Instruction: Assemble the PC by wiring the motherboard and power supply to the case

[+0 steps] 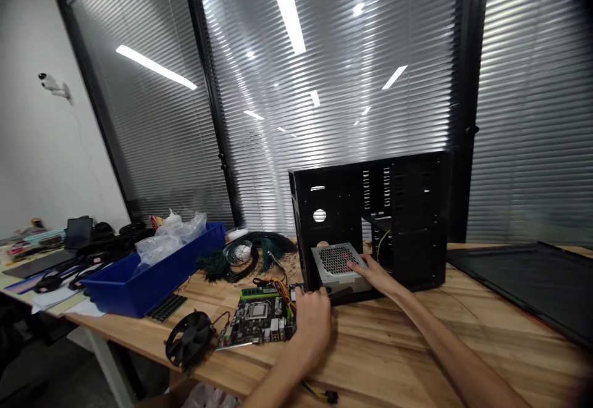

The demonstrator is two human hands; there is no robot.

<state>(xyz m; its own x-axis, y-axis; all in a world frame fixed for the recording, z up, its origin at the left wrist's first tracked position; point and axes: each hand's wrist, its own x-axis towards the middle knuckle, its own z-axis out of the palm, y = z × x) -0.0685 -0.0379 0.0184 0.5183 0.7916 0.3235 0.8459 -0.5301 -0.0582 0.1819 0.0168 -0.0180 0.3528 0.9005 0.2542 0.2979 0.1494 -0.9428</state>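
Your wooden table stands before windows with blinds, a white wall off left. The power supply sits at the case's lower left. Your right hand lies fingers spread on its top; your left hand curls beside it, any pinch impossible to tell.

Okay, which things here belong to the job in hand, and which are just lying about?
Likely part of the job:
silver power supply, touched by the right hand, with the left hand at its near corner
black computer case
motherboard, perhaps
black fan, perhaps

Seemingly just lying about:
blue bin
clear plastic bags in it
dark green cables
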